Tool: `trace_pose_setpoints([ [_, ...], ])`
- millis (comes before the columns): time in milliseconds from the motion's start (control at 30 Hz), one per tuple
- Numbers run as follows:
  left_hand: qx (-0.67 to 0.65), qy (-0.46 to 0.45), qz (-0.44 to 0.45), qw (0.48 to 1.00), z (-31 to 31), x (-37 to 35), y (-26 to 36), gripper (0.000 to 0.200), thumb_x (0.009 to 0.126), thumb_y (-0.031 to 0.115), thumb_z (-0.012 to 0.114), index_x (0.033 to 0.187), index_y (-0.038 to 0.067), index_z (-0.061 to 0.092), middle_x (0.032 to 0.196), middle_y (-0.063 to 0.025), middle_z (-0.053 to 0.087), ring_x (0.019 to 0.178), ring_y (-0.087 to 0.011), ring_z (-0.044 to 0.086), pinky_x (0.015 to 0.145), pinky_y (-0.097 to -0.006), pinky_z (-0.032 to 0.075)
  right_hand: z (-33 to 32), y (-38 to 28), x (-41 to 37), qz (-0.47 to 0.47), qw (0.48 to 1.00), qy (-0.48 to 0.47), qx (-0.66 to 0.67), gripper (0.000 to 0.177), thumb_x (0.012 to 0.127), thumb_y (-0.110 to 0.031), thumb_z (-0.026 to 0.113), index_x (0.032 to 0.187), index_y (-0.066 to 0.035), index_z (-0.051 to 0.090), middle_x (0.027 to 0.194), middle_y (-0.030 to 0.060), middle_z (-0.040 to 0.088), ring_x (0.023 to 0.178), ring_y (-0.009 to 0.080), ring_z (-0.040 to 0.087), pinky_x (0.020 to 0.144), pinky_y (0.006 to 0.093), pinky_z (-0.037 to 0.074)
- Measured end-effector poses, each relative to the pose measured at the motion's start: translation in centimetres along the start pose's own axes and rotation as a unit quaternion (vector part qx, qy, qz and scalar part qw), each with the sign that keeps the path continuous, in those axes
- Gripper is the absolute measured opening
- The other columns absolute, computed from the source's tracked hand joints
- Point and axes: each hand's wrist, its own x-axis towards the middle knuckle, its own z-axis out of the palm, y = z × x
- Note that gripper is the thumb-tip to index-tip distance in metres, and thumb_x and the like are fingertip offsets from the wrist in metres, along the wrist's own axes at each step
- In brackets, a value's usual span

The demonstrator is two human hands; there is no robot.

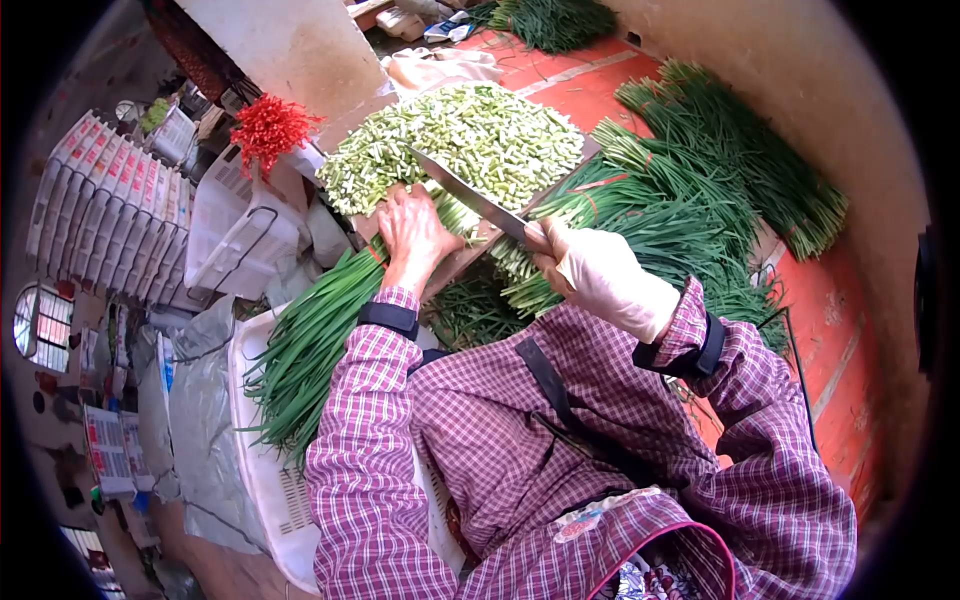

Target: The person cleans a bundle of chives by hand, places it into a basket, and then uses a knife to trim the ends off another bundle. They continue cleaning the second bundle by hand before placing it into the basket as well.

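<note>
My left hand (412, 232), bare, is closed round a bunch of long green chives (318, 335) and presses it on the cutting board (455, 264). The leaves trail down to the left, over a white plastic crate (262, 470). My right hand (612, 278), in a pale glove, grips a knife (468, 192) by its handle. The blade slants up to the left, just beyond my left hand, over the pale stem ends. A wide heap of short chopped stems (470, 125) covers the far part of the board; the knife tip lies over its near side.
Several tied bunches of chives (665, 225) lie to the right on the red floor (815, 310); another pile (555, 22) is at the back. On the left are stacked white crates (110, 215), a tilted white crate (245, 225) and a bundle of red bands (272, 130).
</note>
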Motion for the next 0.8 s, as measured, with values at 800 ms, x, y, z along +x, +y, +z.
trace_pose_setpoints([
  [800,-0.028,0.07,0.013,0.997,1.3,0.1,0.0,0.074,0.052,0.035,0.085,0.108,-0.002,0.052,0.109,-0.0209,0.056,0.106,-0.0357,0.055,0.093,-0.0452,0.043,-1.8,1.9,5.9,0.003,0.969,-0.243,0.048,0.014,0.086,-0.019,0.055,0.085,-0.007,0.062,0.067,0.0132,0.062,0.061,0.0302,0.062,0.056,0.0391,0.048],
])
